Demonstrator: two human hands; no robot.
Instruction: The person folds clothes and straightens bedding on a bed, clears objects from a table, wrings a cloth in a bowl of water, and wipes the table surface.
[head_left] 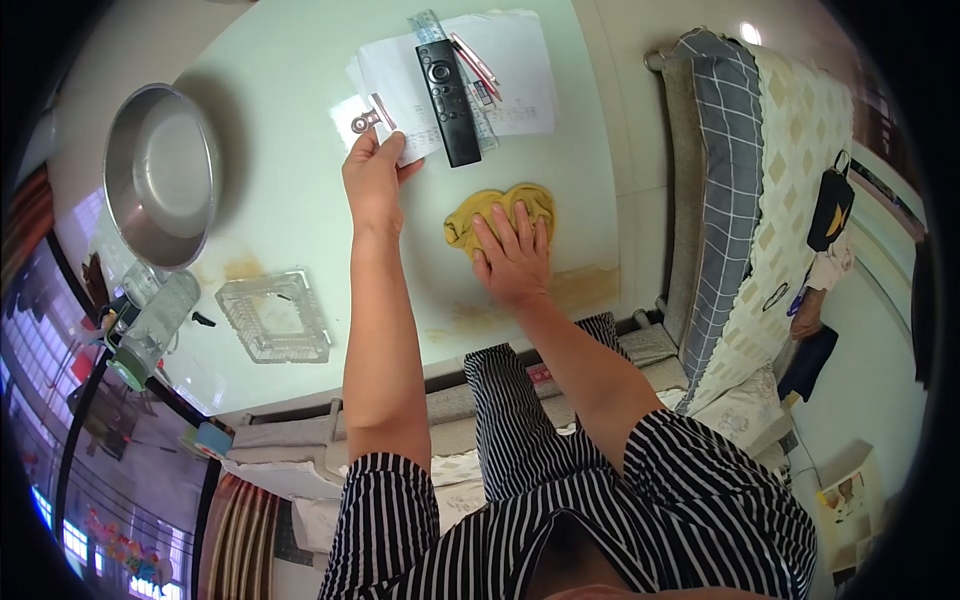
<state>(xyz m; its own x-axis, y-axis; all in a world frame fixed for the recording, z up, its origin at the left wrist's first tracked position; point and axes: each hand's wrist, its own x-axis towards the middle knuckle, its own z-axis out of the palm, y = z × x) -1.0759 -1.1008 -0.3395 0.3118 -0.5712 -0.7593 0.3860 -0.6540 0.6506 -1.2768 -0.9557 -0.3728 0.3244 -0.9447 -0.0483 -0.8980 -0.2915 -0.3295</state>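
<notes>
Resting on cloth (461, 229) near the table's (290, 60) right edge, right hand (515, 255) lies spread; left hand (374, 185) pinches papers (525, 60).

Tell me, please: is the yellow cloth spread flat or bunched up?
Bunched up: the yellow cloth lies creased, with rounded folds, under the right hand.

No text or number can be read: the grey writing on the white papers (530, 55) at the far side, the button marks on the black remote (447, 110) across them and the markings on the clear ruler (425, 23) beneath it are too small.
</notes>
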